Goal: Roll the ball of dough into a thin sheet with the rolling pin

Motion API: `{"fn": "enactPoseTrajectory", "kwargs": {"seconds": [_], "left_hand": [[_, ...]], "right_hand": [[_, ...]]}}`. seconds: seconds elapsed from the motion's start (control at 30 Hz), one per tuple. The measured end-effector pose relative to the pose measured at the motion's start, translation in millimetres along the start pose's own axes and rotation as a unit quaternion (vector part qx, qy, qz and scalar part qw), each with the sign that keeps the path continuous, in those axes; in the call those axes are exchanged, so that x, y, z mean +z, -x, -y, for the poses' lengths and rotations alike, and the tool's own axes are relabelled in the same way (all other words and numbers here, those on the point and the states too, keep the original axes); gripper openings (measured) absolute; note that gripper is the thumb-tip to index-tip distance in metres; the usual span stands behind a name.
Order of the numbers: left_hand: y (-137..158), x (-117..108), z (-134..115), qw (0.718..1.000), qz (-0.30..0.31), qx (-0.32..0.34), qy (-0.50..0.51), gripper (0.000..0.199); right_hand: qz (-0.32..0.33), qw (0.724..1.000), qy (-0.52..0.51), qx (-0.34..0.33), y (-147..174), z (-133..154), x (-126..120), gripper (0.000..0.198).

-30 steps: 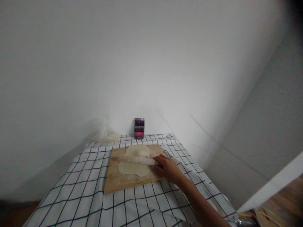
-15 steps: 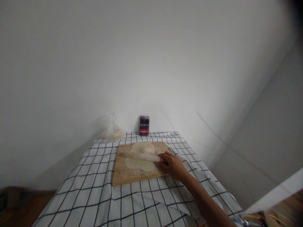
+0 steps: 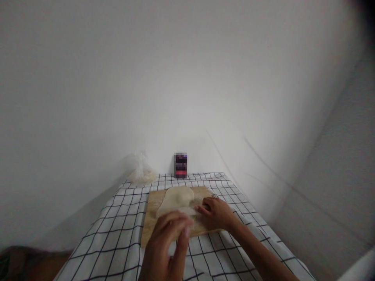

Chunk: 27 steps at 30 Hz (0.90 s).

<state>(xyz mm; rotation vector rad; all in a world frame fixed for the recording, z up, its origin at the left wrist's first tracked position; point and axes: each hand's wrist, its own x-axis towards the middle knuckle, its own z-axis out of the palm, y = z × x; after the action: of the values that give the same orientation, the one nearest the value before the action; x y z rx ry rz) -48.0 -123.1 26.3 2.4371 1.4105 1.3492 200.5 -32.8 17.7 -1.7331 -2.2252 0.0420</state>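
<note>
The left grip (image 3: 164, 239), at the dough's six o'clock, hangs half-curled (seemingly empty); the dough (image 3: 178, 196) lies on the board (image 3: 149, 224), likely for firm backing; at four o'clock the right grip (image 3: 218, 214) closes round the rolling pin (image 3: 190, 211), probably steadying it.

Two hands (image 3: 159, 244) (image 3: 218, 214), one board (image 3: 150, 220), one dough sheet (image 3: 175, 198), one bag (image 3: 142, 172), one pixelated item (image 3: 181, 165), probably one rolling pin (image 3: 191, 211) (mostly hidden).
</note>
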Motion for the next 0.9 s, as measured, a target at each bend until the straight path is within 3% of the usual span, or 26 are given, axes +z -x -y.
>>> {"fn": "enactPoseTrajectory", "kwargs": {"seconds": [0.13, 0.23, 0.47, 0.7, 0.9], "left_hand": [[-65.1, 43.7, 38.6, 0.993, 0.066, -0.028, -0.093, 0.037], [-82.3, 65.1, 62.9, 0.987, 0.075, -0.033, -0.139, 0.035], [-84.7, 71.7, 89.0, 0.974, 0.068, -0.022, -0.214, 0.032], [-80.2, 83.7, 93.8, 0.952, 0.091, 0.001, -0.293, 0.041], [-75.0, 94.7, 88.1, 0.958, 0.067, 0.009, -0.278, 0.045]], "right_hand": [[0.003, 0.999, 0.033, -0.009, -27.0, -7.1, -16.0, 0.061], [0.011, 0.998, 0.048, -0.030, -53.9, -9.1, -25.2, 0.062], [0.028, 0.995, 0.049, -0.077, -99.0, -17.8, -14.8, 0.054], [0.020, 0.988, -0.012, -0.153, -98.8, -35.5, 9.0, 0.043], [0.011, 0.983, -0.062, -0.170, -97.0, -46.6, 24.0, 0.046]]}}
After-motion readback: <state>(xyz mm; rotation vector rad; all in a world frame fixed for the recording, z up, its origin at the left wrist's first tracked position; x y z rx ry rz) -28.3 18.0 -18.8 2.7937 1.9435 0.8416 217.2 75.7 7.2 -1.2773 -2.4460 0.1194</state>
